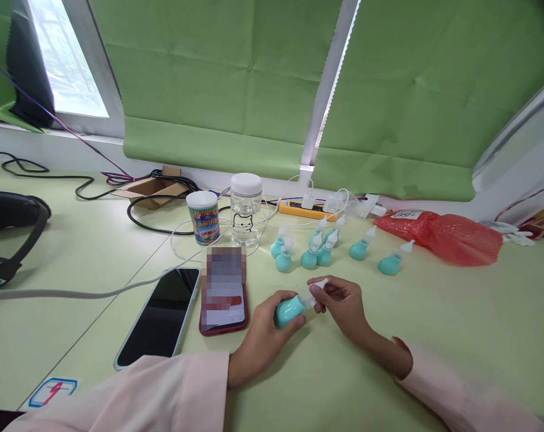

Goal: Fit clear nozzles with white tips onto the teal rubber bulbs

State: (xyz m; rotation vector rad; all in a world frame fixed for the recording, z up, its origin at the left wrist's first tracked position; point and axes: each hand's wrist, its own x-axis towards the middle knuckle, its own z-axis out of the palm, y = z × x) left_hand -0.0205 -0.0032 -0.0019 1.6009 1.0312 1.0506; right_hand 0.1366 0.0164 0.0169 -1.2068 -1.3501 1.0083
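Observation:
A teal bulb nasal aspirator (289, 311) with a clear pointed tip is held tilted just above the table, its tip toward the upper right. My left hand (263, 337) is wrapped round the rounded bulb, thumb along the near side. With thumb and fingers, my right hand (346, 307) pinches the clear tip. Beyond my hands stand several more aspirators of the same kind, among them one (283, 260) at the left of the group, one (358, 249) farther right and one leaning (389, 264) at the right end.
Left of my hands lie a red-cased phone (224, 300) and a dark-screened phone (164, 318). Behind them stand a printed can (203, 219) and a clear jar (245, 216). At the back are an orange power strip (305, 209), white cables and a red plastic bag (443, 237). Headphones (24, 234) rest far left.

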